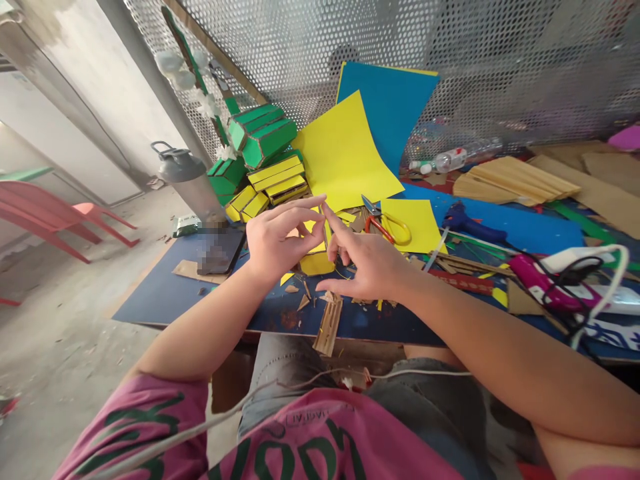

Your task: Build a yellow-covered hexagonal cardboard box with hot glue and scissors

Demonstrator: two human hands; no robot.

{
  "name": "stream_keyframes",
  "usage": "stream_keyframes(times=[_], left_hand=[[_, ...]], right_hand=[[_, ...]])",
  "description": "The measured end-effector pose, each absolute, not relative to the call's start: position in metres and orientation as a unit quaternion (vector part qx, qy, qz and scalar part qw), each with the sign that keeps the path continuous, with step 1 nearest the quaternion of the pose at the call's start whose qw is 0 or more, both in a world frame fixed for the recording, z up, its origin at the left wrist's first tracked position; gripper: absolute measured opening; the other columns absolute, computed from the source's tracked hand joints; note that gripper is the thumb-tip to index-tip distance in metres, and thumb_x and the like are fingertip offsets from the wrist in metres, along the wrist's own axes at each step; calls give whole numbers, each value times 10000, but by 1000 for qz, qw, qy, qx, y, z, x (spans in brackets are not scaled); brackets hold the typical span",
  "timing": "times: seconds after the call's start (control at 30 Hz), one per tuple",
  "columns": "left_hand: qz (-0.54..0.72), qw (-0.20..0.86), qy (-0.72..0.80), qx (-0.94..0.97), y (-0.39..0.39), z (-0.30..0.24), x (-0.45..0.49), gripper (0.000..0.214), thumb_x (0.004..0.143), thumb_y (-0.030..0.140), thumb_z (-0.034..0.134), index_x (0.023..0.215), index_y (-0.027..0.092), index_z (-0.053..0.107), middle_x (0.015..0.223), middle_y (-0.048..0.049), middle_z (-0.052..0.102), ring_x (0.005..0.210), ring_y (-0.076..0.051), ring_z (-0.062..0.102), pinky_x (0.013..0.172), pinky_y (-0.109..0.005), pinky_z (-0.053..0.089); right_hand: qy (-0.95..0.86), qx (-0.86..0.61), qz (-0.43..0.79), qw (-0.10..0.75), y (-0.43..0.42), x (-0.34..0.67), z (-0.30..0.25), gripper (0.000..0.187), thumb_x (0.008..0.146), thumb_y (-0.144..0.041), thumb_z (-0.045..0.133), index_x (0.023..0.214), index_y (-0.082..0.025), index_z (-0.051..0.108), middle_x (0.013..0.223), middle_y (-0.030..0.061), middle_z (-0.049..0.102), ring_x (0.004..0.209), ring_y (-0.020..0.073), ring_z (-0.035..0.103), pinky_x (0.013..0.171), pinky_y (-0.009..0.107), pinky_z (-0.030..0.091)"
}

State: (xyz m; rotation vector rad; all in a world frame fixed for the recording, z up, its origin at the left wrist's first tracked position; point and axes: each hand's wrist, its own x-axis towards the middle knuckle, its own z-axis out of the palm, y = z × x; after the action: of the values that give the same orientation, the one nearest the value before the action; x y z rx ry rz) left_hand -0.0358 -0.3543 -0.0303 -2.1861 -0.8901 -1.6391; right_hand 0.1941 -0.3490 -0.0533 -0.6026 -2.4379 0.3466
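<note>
My left hand [287, 233] is above the near part of the table, its thumb and fingertips brought together; whatever is between them is too small or hidden to tell. Opposite it, my right hand [370, 260] has its thumb spread and index finger stretched out, the tip close to my left fingertips. Its other fingers curl in loosely. A small yellow cardboard piece [317, 263] sits just below and behind both hands, partly covered by them. Scissors [383, 223] with red and yellow handles lie beyond my right hand, beside a yellow sheet [415, 223].
Green cardboard shapes [265, 133] and yellow cardboard blocks [280, 177] stand at the back left, near a grey bottle [183, 177]. A blue glue gun [473, 223], cardboard strips [520, 180] and a cabled power strip [560, 273] lie right. Perforated metal [300, 47] closes the back.
</note>
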Motion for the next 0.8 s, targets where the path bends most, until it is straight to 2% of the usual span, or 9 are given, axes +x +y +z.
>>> stream_keyframes(times=[0.17,0.4,0.53,0.8], left_hand=[[-556,133,-327,-752,-356,-29,-34,98,1002,255,751,915,259,795,1255,-15,900,624,-84,761,633,-253,653],[-578,107,-319,-743,-360,-26,-31,81,978,233,763,907,247,799,1250,-15,900,598,-66,721,615,-233,621],[-570,115,-326,-746,-359,-27,-33,100,1005,267,758,926,252,818,1247,-25,901,605,-73,727,620,-244,627],[-552,137,-337,-750,-354,-31,-34,104,1016,256,743,941,262,816,1247,-6,901,612,-88,759,661,-267,656]], right_hand=[[-910,-206,186,309,-346,197,-51,1320,990,-734,782,1874,-292,-93,1148,71,808,765,235,683,727,416,528],[-905,-181,233,306,-345,200,-42,1290,971,-838,733,1883,-281,10,1135,74,818,758,236,695,725,425,578],[-904,-188,231,308,-345,200,-43,1284,976,-832,733,1885,-287,8,1131,70,816,754,234,693,722,424,578],[-904,-184,230,309,-345,195,-51,1383,939,-839,782,1877,-277,-65,1158,86,824,753,238,695,683,414,556]])
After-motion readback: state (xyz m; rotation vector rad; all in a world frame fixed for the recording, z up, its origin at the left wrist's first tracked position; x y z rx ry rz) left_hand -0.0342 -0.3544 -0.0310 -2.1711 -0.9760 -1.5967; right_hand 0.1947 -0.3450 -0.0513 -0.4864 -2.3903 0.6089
